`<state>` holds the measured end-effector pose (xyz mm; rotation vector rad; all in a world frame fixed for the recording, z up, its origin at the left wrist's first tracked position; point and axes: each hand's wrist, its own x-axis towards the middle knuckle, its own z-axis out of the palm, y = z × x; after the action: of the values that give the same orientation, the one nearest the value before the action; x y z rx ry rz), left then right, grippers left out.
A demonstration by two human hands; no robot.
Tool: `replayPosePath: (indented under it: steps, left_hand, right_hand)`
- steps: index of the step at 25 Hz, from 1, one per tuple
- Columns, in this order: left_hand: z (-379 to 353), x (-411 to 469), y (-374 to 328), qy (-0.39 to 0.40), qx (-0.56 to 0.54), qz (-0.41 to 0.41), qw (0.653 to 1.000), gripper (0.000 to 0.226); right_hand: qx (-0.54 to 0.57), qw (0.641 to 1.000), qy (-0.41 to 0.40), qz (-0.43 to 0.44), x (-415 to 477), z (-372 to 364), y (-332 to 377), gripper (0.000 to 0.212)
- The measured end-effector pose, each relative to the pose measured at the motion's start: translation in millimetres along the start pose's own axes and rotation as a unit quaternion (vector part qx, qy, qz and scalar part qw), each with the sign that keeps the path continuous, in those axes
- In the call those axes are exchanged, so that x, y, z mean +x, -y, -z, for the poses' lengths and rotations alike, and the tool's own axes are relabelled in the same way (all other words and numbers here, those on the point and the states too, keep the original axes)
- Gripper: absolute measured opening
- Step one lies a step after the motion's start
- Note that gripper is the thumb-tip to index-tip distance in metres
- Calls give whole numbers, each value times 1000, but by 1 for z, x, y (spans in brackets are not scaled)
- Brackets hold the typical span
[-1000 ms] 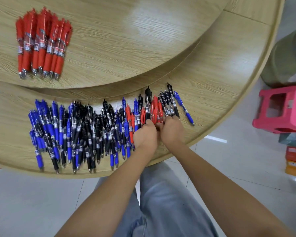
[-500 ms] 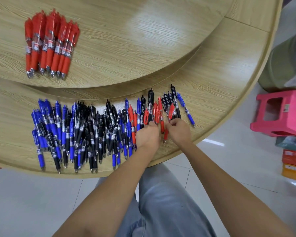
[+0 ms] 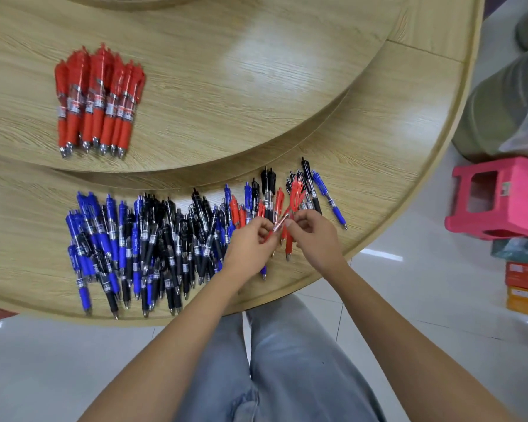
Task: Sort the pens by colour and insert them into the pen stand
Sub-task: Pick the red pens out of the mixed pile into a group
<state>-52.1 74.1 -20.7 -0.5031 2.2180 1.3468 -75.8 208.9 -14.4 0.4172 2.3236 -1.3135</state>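
Note:
A mixed row of blue, black and red pens (image 3: 165, 239) lies along the near edge of the round wooden table (image 3: 378, 141). A sorted pile of red pens (image 3: 96, 99) rests on the raised inner disc at the upper left. My left hand (image 3: 250, 248) and my right hand (image 3: 314, 236) meet over the right end of the row. Both pinch red pens (image 3: 290, 214) lifted slightly above the row, their tips pointing toward me. No pen stand is in view.
Right of the table on the tiled floor stands a pink plastic stool (image 3: 497, 199), with stacked boxes (image 3: 525, 284) below it. A grey-green bundle (image 3: 500, 111) lies behind the stool. My legs in jeans (image 3: 275, 370) are under the table edge.
Both hands have lifted red pens out of the right end of the row and drawn them together. The view has shifted down and left a little.

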Motion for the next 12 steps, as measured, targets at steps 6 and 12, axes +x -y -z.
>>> replayPosePath:
  steps: [6, 12]
  left_hand:
    - [63, -35, -14, -161, -214, -14, 964, 14]
    - [153, -31, -19, -346, -85, -46, 933, 24]
  right_hand:
    - [84, 994, 12, 65, -21, -22, 75, 2]
    - [87, 989, 55, 103, -16, -64, 160, 3]
